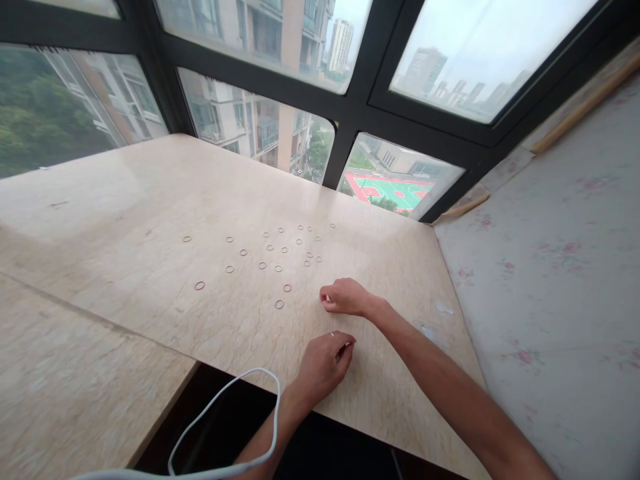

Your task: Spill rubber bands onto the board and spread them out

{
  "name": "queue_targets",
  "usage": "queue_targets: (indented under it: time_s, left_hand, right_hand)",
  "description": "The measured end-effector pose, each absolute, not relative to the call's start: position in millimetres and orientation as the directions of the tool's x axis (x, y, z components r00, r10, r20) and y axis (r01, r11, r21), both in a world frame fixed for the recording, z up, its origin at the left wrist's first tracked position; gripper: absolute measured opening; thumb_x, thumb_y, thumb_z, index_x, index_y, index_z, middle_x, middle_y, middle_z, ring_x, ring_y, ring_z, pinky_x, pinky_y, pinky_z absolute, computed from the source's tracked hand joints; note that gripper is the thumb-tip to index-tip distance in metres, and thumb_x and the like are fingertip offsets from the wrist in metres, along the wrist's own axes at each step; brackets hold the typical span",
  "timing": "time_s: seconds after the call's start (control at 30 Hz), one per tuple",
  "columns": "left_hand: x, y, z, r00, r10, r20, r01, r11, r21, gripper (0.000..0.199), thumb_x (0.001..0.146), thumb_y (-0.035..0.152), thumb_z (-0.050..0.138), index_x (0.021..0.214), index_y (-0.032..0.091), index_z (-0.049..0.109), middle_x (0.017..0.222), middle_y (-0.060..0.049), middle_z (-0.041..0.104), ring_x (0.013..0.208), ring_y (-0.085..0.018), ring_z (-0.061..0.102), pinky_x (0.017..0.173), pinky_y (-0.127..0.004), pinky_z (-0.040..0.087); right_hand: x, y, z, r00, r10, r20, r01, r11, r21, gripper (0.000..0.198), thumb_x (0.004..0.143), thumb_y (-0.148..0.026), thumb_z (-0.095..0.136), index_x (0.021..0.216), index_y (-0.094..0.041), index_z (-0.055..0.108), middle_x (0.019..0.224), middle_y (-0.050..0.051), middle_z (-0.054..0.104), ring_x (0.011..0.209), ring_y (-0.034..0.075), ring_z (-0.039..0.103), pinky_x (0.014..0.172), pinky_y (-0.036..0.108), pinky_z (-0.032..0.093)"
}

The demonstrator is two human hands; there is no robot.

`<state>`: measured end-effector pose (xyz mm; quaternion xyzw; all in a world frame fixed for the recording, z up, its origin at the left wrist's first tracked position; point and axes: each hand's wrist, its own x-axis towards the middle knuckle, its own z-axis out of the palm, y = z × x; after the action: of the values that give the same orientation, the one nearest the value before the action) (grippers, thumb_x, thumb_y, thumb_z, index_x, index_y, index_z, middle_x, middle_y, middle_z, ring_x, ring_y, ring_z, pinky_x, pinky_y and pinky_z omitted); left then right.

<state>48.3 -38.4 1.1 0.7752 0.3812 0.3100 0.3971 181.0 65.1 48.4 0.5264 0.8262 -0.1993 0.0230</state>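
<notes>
Several small thin loops, which look like rubber bands, lie scattered on the beige marble-patterned counter (150, 200). A reddish loop (287, 288) and a purplish loop (279, 304) are nearest to my hands, just to their left; another reddish loop (200, 285) lies farther left. My right hand (346, 297) rests low over the counter, its fingers curled in and closed. Closer to me, my left hand (326, 360) has thumb and fingertips drawn together in a pinch. A ring shows on one of its fingers. Whatever either hand holds is hidden or too small to tell.
A white cable (274, 380) loops up beside my left forearm, over the dark gap at the counter's front edge. Dark window frames (350, 113) border the back. A flower-patterned wall (550, 287) rises on the right, beyond my right arm.
</notes>
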Motion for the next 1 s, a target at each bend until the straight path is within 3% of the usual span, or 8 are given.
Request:
queue_targets:
  time_s: [0.13, 0.2, 0.3, 0.37, 0.43, 0.53, 0.7, 1.0]
  left_hand:
    - [48.8, -38.6, -0.1, 0.510, 0.842, 0.176, 0.343, -0.387, 0.856, 0.020, 0.089, 0.021, 0.047, 0.096, 0.020, 0.065, 0.086, -0.003, 0.069, 0.074, -0.016, 0.062, 0.069, -0.027, 0.045]
    - [49.3, -38.3, -0.5, 0.507, 0.844, 0.174, 0.345, -0.384, 0.857, 0.020, 0.089, 0.021, 0.046, 0.096, 0.019, 0.065, 0.086, -0.003, 0.069, 0.075, -0.016, 0.062, 0.070, -0.028, 0.046]
    - [49.7, -37.4, -0.8, 0.506, 0.845, 0.171, 0.355, -0.385, 0.852, 0.021, 0.090, 0.023, 0.044, 0.095, 0.020, 0.065, 0.083, -0.004, 0.069, 0.072, -0.016, 0.062, 0.067, -0.027, 0.046]
    - [49.9, -36.6, -1.0, 0.501, 0.849, 0.166, 0.358, -0.378, 0.854, 0.022, 0.090, 0.025, 0.044, 0.094, 0.020, 0.065, 0.081, -0.003, 0.068, 0.069, -0.016, 0.062, 0.064, -0.027, 0.047]
    - [50.2, -35.5, -1.4, 0.493, 0.854, 0.165, 0.356, -0.371, 0.858, 0.022, 0.091, 0.027, 0.044, 0.094, 0.021, 0.065, 0.081, -0.003, 0.068, 0.068, -0.015, 0.062, 0.063, -0.026, 0.048]
    - [50.8, -33.6, -1.6, 0.478, 0.860, 0.178, 0.354, -0.374, 0.857, 0.022, 0.090, 0.030, 0.045, 0.094, 0.021, 0.065, 0.085, -0.003, 0.069, 0.072, -0.016, 0.064, 0.065, -0.026, 0.050]
    - [52.1, -31.7, -0.4, 0.454, 0.869, 0.195, 0.363, -0.381, 0.851, 0.022, 0.089, 0.033, 0.048, 0.091, 0.021, 0.066, 0.085, -0.003, 0.071, 0.073, -0.016, 0.066, 0.065, -0.025, 0.053]
    - [53.3, -30.2, 0.2, 0.433, 0.889, 0.151, 0.416, -0.345, 0.841, 0.023, 0.086, 0.037, 0.051, 0.089, 0.022, 0.068, 0.083, -0.002, 0.071, 0.071, -0.016, 0.067, 0.062, -0.024, 0.054]
  right_hand:
    - [199.6, 50.3, 42.9, -0.396, 0.898, -0.191, 0.836, 0.267, -0.479, 0.015, 0.083, -0.025, 0.046, 0.087, -0.018, 0.058, 0.056, -0.004, 0.060, 0.051, 0.009, 0.056, 0.052, 0.019, 0.040]
    - [211.2, 39.6, 37.3, -0.325, 0.932, -0.159, 0.734, 0.143, -0.664, 0.017, 0.085, -0.031, 0.041, 0.087, -0.018, 0.052, 0.049, -0.007, 0.052, 0.041, 0.007, 0.047, 0.044, 0.017, 0.037]
    - [228.1, 21.5, 29.9, -0.178, 0.973, -0.150, 0.280, -0.096, -0.955, 0.022, 0.079, -0.041, 0.051, 0.081, -0.020, 0.045, 0.040, -0.012, 0.041, 0.032, 0.005, 0.032, 0.036, 0.016, 0.026]
    - [237.2, 8.2, 28.0, -0.104, 0.982, -0.157, 0.023, -0.155, -0.988, 0.027, 0.074, -0.044, 0.058, 0.079, -0.021, 0.043, 0.038, -0.013, 0.040, 0.031, 0.003, 0.025, 0.034, 0.015, 0.020]
    - [243.9, -5.8, 28.6, -0.060, 0.987, -0.150, -0.077, -0.155, -0.985, 0.028, 0.073, -0.043, 0.060, 0.081, -0.021, 0.043, 0.038, -0.012, 0.044, 0.029, 0.003, 0.023, 0.032, 0.014, 0.016]
    - [252.0, -26.9, 31.5, -0.010, 0.992, -0.128, -0.110, -0.128, -0.986, 0.026, 0.075, -0.041, 0.060, 0.083, -0.021, 0.045, 0.041, -0.010, 0.053, 0.026, 0.003, 0.023, 0.029, 0.014, 0.015]
    - [275.5, -58.9, 34.2, 0.175, 0.976, -0.128, -0.071, -0.117, -0.991, 0.028, 0.076, -0.044, 0.059, 0.082, -0.022, 0.045, 0.040, -0.009, 0.054, 0.024, 0.003, 0.025, 0.027, 0.014, 0.017]
    - [342.7, -99.6, 46.5, 0.546, 0.834, -0.082, 0.222, -0.238, -0.945, 0.031, 0.077, -0.048, 0.061, 0.084, -0.019, 0.053, 0.045, -0.005, 0.057, 0.028, 0.006, 0.036, 0.028, 0.016, 0.023]
